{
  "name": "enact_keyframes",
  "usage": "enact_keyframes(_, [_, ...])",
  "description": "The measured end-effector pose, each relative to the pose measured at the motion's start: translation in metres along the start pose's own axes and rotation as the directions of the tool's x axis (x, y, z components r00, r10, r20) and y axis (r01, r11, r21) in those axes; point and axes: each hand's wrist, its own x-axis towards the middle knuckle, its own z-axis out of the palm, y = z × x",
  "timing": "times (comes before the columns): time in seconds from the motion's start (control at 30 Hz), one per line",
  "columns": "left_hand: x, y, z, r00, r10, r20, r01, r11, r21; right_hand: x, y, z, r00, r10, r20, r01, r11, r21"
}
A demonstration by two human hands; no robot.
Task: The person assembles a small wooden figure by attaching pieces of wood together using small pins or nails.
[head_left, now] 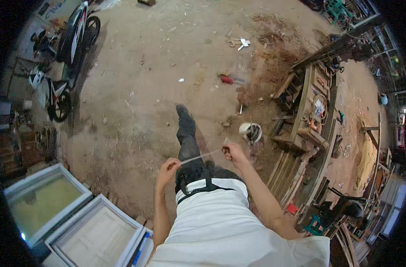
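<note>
While the left hand [168, 168] and right hand [234, 154] pinch a strip [200, 157] straight between them, a hard tug could tear it. Loosened pinches might drop it.

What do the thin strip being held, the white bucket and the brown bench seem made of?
Strip: perhaps plastic or paper, pale and thin; finish unclear.
Bucket: probably plastic, its white wall looking smooth.
Bench: apparently wood, rough and worn, brown and plank-like.
</note>
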Motion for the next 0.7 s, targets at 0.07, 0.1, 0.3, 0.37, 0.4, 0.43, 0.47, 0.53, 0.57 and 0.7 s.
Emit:
enact_keyframes(0.07, [0.067, 0.027, -0.01, 1.0, -0.013, 0.007, 0.014, 0.952, -0.305, 0.053, 0.003, -0.017, 0.992, 0.119, 0.027, -0.122, 0.988, 0.099])
enact_keyframes(0.1, [0.101, 0.045, -0.013, 0.999, 0.023, 0.032, -0.008, 0.91, -0.415, 0.077, 0.002, -0.028, 0.985, 0.17, 0.017, -0.171, 0.979, 0.11])
enact_keyframes(0.3, [0.308, 0.172, -0.106, 0.999, 0.034, 0.016, -0.022, 0.882, -0.471, 0.143, -0.096, 0.013, 0.96, 0.157, -0.233, -0.081, 0.95, 0.303])
enact_keyframes(0.37, [0.377, 0.237, -0.123, 0.999, -0.021, 0.027, 0.029, 0.929, -0.368, 0.161, -0.141, 0.009, 0.952, 0.075, -0.296, 0.028, 0.944, 0.329])
enact_keyframes(0.4, [0.407, 0.273, -0.139, 0.996, -0.029, 0.081, 0.051, 0.955, -0.292, 0.169, -0.164, 0.009, 0.948, 0.04, -0.314, 0.092, 0.914, 0.395])
enact_keyframes(0.43, [0.435, 0.308, -0.148, 0.998, 0.007, 0.064, 0.003, 0.989, -0.145, 0.177, -0.184, 0.006, 0.94, 0.01, -0.341, 0.157, 0.875, 0.458])
enact_keyframes(0.47, [0.462, 0.338, -0.154, 0.998, 0.046, 0.05, -0.046, 0.999, 0.007, 0.184, -0.201, 0.005, 0.961, -0.002, -0.277, 0.191, 0.729, 0.657])
enact_keyframes(0.53, [0.524, 0.377, -0.165, 0.983, 0.176, 0.057, -0.184, 0.95, 0.251, 0.201, -0.24, 0.007, 0.97, -0.04, -0.238, 0.231, 0.441, 0.867])
enact_keyframes(0.57, [0.553, 0.381, -0.169, 0.963, 0.254, 0.089, -0.269, 0.904, 0.332, 0.21, -0.25, 0.006, 0.964, -0.078, -0.253, 0.264, 0.372, 0.89])
enact_keyframes(0.7, [0.647, 0.398, -0.139, 0.991, 0.107, 0.081, -0.134, 0.749, 0.648, 0.257, -0.309, 0.011, 0.946, -0.117, -0.302, 0.323, 0.308, 0.895])
